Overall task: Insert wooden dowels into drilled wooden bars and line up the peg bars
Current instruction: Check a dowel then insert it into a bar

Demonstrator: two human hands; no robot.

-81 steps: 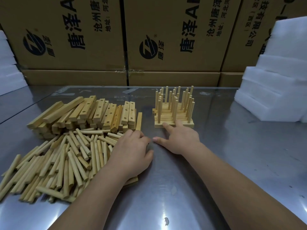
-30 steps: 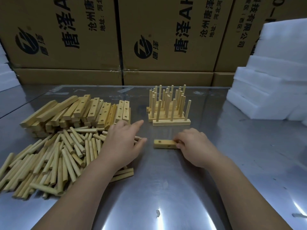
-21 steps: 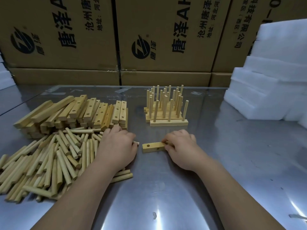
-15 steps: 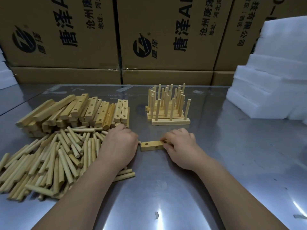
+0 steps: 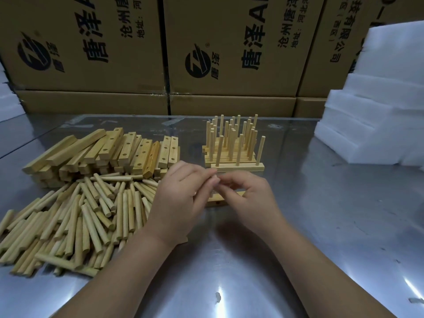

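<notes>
One drilled wooden bar (image 5: 218,201) lies flat on the steel table (image 5: 332,226), partly hidden under my hands. My left hand (image 5: 181,200) and my right hand (image 5: 250,198) meet fingertip to fingertip just above it. Their curled fingers pinch what looks like a dowel, which is almost wholly hidden. Behind the hands stand the finished peg bars (image 5: 236,166) in a tight row, dowels upright. Loose dowels (image 5: 75,216) are heaped at the left, with a stack of drilled bars (image 5: 110,152) behind them.
Printed cardboard cartons (image 5: 229,53) wall off the table's far edge. White foam blocks (image 5: 367,125) are stacked at the right, and more foam shows at the far left. One dowel lies under my left wrist.
My right hand has let go of the bar's end and risen. My left hand has come off the dowel pile to meet it above the bar, which lies still.
</notes>
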